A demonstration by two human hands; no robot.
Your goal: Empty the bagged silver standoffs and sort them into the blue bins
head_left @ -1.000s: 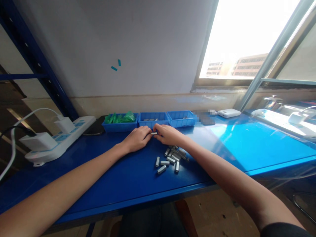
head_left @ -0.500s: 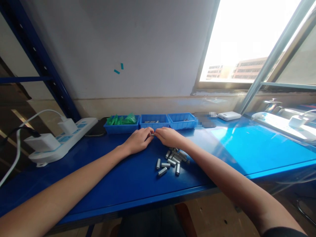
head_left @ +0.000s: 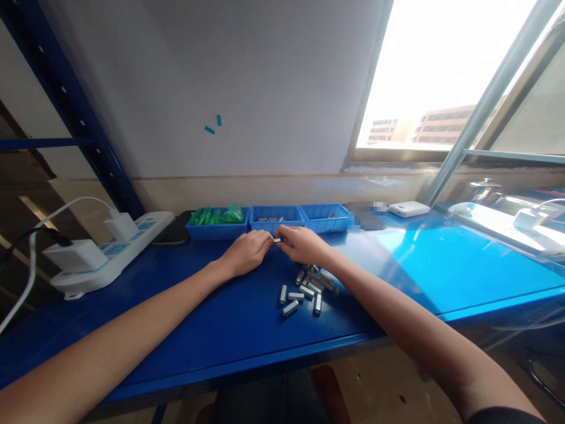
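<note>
My left hand (head_left: pixel 245 252) and my right hand (head_left: pixel 302 244) meet fingertip to fingertip on the blue table (head_left: pixel 229 318), just in front of the middle blue bin (head_left: pixel 276 218). Between them they pinch a small metal hex standoff (head_left: pixel 277 239). Both hands have their fingers curled closed. A loose pile of several metal standoffs (head_left: pixel 306 287) lies on the table right under my right wrist.
Three blue bins stand along the wall: the left bin (head_left: pixel 217 222) holds green plastic bags, the right bin (head_left: pixel 324 217) a few small parts. A white power strip (head_left: pixel 110 250) with chargers lies at the left, a dark pad (head_left: pixel 172 235) beside it. A white power bank (head_left: pixel 408 208) sits near the window.
My hands stay together at the same spot; the fingers shifted slightly on the small standoff. The view drifted a little.
</note>
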